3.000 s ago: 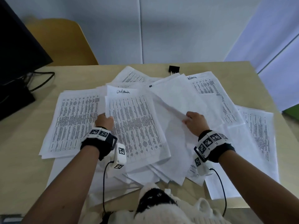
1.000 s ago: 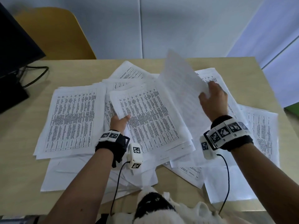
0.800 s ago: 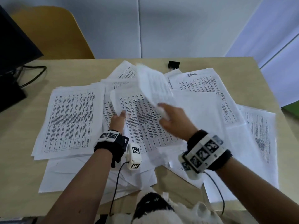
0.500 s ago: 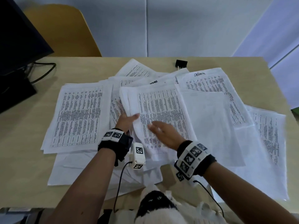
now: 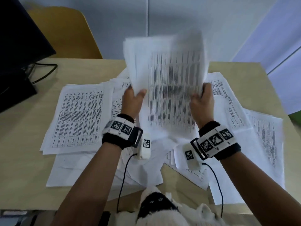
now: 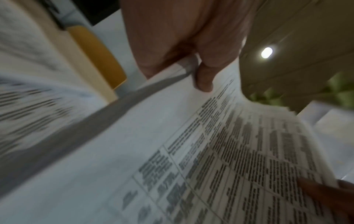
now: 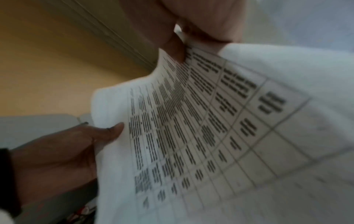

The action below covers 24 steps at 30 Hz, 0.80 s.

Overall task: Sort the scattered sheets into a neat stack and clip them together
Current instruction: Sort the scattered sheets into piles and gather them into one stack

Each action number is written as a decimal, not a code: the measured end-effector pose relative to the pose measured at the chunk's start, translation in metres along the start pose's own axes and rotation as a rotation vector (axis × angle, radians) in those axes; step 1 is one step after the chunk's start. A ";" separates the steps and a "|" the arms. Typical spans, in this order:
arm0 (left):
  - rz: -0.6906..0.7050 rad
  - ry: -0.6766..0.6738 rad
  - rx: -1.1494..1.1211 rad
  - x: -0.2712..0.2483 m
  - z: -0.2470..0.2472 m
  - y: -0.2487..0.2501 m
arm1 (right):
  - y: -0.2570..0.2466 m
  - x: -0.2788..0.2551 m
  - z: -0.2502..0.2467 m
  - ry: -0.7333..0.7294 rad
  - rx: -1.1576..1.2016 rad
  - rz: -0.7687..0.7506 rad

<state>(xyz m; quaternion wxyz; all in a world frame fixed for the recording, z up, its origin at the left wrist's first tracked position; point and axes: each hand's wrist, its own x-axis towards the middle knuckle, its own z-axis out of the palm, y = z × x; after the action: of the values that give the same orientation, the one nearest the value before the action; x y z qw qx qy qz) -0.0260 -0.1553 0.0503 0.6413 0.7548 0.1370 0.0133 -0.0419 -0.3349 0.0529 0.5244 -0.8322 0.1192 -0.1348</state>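
Both hands hold a small bundle of printed sheets (image 5: 169, 88) upright above the table, blurred by motion. My left hand (image 5: 132, 99) grips its left edge, thumb on the front. My right hand (image 5: 202, 98) grips the right edge. In the left wrist view the thumb (image 6: 204, 77) pinches the bundle (image 6: 191, 151). In the right wrist view thumb and fingers pinch the bundle (image 7: 191, 128), and the other hand (image 7: 67, 151) holds the far edge. Many more printed sheets (image 5: 78, 118) lie scattered across the table. The binder clip is hidden behind the raised bundle.
The beige table (image 5: 21, 152) carries loose sheets at the left, near edge (image 5: 101, 172) and right (image 5: 267, 144). A black monitor (image 5: 19, 39) with cables stands at the far left. A yellow chair (image 5: 65, 33) sits behind the table.
The right hand laid a turned-over sheet on the middle pile. Then both hands gripped that pile's sides and raised it upright off the table.
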 end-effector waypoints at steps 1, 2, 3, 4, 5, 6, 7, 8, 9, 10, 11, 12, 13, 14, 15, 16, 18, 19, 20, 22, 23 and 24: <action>0.084 0.075 -0.040 0.003 -0.004 0.014 | -0.016 0.000 -0.004 0.068 0.033 -0.115; 0.159 0.136 -0.086 0.005 -0.009 0.028 | -0.030 0.000 -0.009 0.121 0.075 -0.217; 0.222 0.177 -0.130 0.006 -0.015 0.039 | -0.040 -0.001 -0.012 0.164 0.118 -0.296; 0.273 0.187 -0.171 0.006 -0.020 0.047 | -0.046 -0.002 -0.014 0.194 0.163 -0.347; 0.309 0.176 -0.209 0.005 -0.024 0.051 | -0.049 -0.004 -0.015 0.205 0.204 -0.374; 0.325 0.145 -0.251 0.003 -0.027 0.053 | -0.048 -0.005 -0.015 0.197 0.237 -0.380; 0.320 0.120 -0.296 0.001 -0.029 0.053 | -0.046 -0.008 -0.014 0.181 0.255 -0.373; 0.307 0.106 -0.340 -0.002 -0.031 0.053 | -0.042 -0.011 -0.013 0.170 0.257 -0.359; 0.293 0.094 -0.375 -0.003 -0.032 0.051 | -0.038 -0.014 -0.011 0.163 0.252 -0.336; 0.284 0.082 -0.401 -0.005 -0.032 0.048 | -0.033 -0.016 -0.009 0.156 0.255 -0.299; 0.275 0.066 -0.422 -0.005 -0.031 0.043 | -0.031 -0.019 -0.007 0.141 0.276 -0.254; 0.261 0.053 -0.427 -0.006 -0.030 0.039 | -0.028 -0.021 -0.004 0.121 0.304 -0.208; 0.245 0.039 -0.425 -0.007 -0.027 0.036 | -0.027 -0.023 -0.001 0.097 0.325 -0.165; 0.232 0.036 -0.406 -0.009 -0.025 0.035 | -0.026 -0.023 0.001 0.075 0.338 -0.131; 0.234 0.041 -0.382 -0.009 -0.024 0.033 | -0.027 -0.022 0.002 0.057 0.354 -0.115; 0.246 0.047 -0.367 -0.009 -0.024 0.034 | -0.029 -0.021 0.003 0.058 0.372 -0.118; 0.289 0.060 -0.370 -0.007 -0.029 0.042 | -0.038 -0.016 0.001 0.092 0.402 -0.182; 0.319 0.066 -0.381 -0.005 -0.033 0.047 | -0.044 -0.013 -0.001 0.117 0.415 -0.225; 0.348 0.069 -0.391 -0.004 -0.037 0.051 | -0.048 -0.011 -0.002 0.140 0.423 -0.259; 0.368 0.048 -0.398 0.001 -0.045 0.055 | -0.050 -0.010 -0.001 0.171 0.414 -0.278; 0.351 0.017 -0.390 0.001 -0.048 0.052 | -0.047 -0.011 0.003 0.171 0.394 -0.248; 0.312 -0.021 -0.371 0.001 -0.049 0.046 | -0.041 -0.015 0.007 0.163 0.365 -0.197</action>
<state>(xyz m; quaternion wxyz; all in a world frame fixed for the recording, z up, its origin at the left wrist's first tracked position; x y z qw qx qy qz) -0.0261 -0.1139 0.1039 0.7606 0.6362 0.0070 0.1293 -0.0508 -0.3066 0.0854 0.6393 -0.7175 0.0529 -0.2715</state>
